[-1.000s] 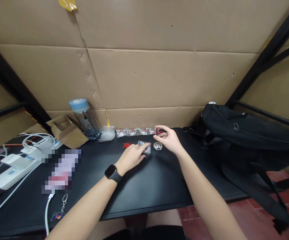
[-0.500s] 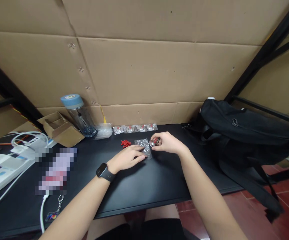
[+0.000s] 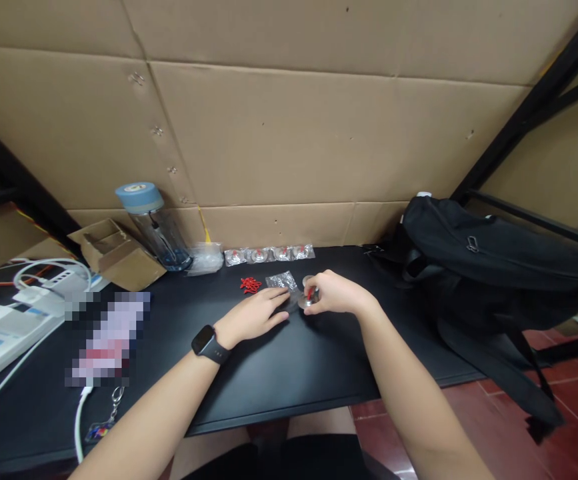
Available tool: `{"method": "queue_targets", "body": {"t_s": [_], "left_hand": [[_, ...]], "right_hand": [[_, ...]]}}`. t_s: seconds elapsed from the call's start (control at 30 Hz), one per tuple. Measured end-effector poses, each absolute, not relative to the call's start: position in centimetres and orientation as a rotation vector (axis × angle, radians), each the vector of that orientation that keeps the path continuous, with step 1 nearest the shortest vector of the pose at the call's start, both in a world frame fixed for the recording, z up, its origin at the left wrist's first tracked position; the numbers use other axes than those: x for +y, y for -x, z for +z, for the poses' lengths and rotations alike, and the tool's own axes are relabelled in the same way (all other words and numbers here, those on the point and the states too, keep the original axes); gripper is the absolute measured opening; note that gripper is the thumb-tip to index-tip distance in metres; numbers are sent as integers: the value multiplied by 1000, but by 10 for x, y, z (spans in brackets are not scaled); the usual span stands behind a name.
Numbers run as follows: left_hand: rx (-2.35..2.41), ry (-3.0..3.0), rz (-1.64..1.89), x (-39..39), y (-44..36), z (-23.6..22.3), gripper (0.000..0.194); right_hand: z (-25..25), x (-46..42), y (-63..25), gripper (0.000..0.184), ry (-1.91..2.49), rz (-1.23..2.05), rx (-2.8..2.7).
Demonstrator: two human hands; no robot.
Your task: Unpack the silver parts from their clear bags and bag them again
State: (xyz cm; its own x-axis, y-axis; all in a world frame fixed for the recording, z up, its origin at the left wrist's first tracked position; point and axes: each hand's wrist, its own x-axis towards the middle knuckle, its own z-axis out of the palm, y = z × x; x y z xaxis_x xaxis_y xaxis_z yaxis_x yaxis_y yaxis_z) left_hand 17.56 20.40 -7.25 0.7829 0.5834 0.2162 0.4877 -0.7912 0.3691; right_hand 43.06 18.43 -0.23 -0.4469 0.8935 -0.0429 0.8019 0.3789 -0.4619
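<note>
My right hand [image 3: 333, 293] pinches clear round suction-cup-like pieces [image 3: 307, 302] with a red part between thumb and fingers; how many it holds is hard to make out. Facing it, my left hand [image 3: 256, 315] has its thumb apart from its stretched fingers, and the fingertips rest on the near part of a small clear plastic bag [image 3: 281, 281]. Just beyond that hand lies a pile of small red pieces [image 3: 251, 285]. Farther back, several clear packets [image 3: 259, 255], each with a round clear piece and a red bit inside, stand in a row.
Behind to the left are a stack of clear bags [image 3: 205, 259], a bottle with a blue lid [image 3: 141, 199] and an open cardboard box [image 3: 123, 263]. Power strips with white cables [image 3: 13, 330] and a blurred-out phone [image 3: 111, 337] lie left. A black backpack [image 3: 469, 267] fills the right side.
My right hand has lowered the clear pieces slightly towards me, beside the bag. My left hand has stayed nearly still, and the bag has shifted slightly away. The view has moved a little.
</note>
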Motion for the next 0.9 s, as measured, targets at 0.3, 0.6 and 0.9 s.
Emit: {"method": "queue_targets", "body": {"t_s": [0.3,0.6,0.9], "left_hand": [[850,-2792,481,201,-181,-70,45],[939,-2783,515,200,-186,-72,40],[962,-2691,572,203,-188,-80,38]], "right_hand": [[8,179,-424,30,1391,710,-2420],[-18,191,-418,27,1616,534,-2520],[-31,196,-412,23,1530,551,-2464]]}}
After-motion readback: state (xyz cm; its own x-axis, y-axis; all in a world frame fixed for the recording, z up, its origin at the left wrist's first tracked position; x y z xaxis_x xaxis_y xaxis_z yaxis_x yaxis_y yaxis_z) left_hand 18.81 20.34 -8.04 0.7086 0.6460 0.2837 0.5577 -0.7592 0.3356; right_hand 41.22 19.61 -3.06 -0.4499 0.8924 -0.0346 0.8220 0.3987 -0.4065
